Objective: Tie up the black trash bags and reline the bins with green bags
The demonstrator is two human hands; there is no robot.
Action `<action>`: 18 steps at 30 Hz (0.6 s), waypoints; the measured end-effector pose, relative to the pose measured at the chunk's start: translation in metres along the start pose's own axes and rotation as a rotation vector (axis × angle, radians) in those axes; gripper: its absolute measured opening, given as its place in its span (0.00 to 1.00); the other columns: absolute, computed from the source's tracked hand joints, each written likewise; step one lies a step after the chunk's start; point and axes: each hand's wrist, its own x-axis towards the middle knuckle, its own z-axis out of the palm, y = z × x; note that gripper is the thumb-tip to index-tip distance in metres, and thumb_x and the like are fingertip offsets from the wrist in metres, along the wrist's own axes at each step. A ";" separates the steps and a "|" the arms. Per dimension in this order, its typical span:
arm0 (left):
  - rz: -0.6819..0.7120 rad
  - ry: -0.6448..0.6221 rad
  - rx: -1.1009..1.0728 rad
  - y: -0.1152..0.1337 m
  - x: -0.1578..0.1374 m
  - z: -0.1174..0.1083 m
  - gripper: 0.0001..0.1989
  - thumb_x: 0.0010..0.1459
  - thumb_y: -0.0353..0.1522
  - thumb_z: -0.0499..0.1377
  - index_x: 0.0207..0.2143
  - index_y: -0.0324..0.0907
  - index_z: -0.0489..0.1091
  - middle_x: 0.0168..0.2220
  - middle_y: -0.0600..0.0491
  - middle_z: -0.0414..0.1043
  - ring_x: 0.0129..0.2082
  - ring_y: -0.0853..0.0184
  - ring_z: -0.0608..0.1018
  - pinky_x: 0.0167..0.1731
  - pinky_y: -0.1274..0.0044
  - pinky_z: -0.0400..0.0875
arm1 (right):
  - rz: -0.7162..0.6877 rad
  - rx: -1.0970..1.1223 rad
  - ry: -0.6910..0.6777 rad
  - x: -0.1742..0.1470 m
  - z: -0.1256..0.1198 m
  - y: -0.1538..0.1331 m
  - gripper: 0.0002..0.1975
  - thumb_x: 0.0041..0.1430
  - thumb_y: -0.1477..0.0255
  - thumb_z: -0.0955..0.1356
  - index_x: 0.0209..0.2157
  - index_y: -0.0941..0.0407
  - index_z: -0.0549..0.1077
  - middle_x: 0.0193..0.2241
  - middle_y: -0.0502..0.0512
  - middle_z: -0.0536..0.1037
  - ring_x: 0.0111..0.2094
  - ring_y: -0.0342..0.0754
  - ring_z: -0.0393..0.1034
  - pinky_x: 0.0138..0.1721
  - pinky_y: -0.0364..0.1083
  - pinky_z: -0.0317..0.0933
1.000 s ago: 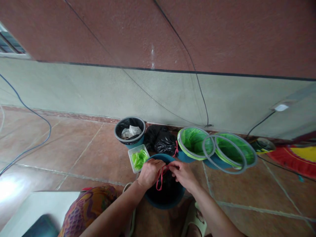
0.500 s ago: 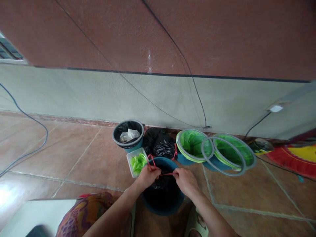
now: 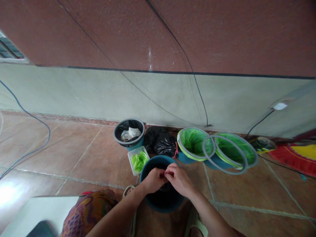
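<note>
My left hand and my right hand meet over a dark blue bin that stands between my feet. The fingers of both are closed in a pinch, and the thumbs and fingertips nearly touch. A red drawstring was between them a moment ago; now it is almost wholly hidden by the fingers. Dark plastic of a black bag shows faintly inside the bin below my hands. Just left of the bin sits a clear tub holding folded light green bags.
Along the wall stand a bin with a black liner and white waste, tied black bags, and two bins with green liners. A loose grey ring leans across them. A blue cable lies at left.
My hands have drawn together from either side of the bin. The red drawstring, earlier stretched between them with a loop standing up at left, has dropped out of sight among the fingers.
</note>
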 end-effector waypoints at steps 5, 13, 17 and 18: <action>0.020 0.002 0.013 0.007 -0.003 -0.004 0.10 0.51 0.25 0.53 0.30 0.37 0.75 0.25 0.54 0.73 0.25 0.71 0.71 0.26 0.81 0.62 | 0.185 0.265 -0.023 0.000 0.009 0.008 0.30 0.52 0.68 0.69 0.58 0.54 0.63 0.54 0.60 0.71 0.44 0.49 0.72 0.44 0.48 0.67; -0.004 0.087 -0.062 0.012 -0.005 -0.003 0.09 0.55 0.27 0.53 0.33 0.39 0.73 0.26 0.54 0.75 0.24 0.70 0.74 0.26 0.80 0.67 | 0.166 0.117 -0.108 0.001 0.005 0.017 0.10 0.50 0.74 0.69 0.37 0.56 0.75 0.35 0.55 0.80 0.38 0.49 0.73 0.40 0.45 0.63; -0.213 0.133 -0.307 0.004 0.002 0.000 0.07 0.53 0.26 0.54 0.34 0.39 0.71 0.24 0.56 0.73 0.20 0.73 0.73 0.21 0.82 0.65 | 0.175 0.006 -0.094 0.001 0.002 0.013 0.09 0.57 0.70 0.64 0.30 0.56 0.76 0.27 0.54 0.79 0.29 0.46 0.71 0.33 0.44 0.60; -0.259 0.139 -0.361 0.003 0.003 0.000 0.07 0.53 0.26 0.55 0.33 0.38 0.71 0.24 0.56 0.73 0.20 0.73 0.73 0.22 0.82 0.65 | 0.175 0.011 -0.091 0.001 0.001 0.011 0.10 0.58 0.70 0.64 0.30 0.56 0.77 0.26 0.54 0.79 0.29 0.46 0.71 0.32 0.44 0.60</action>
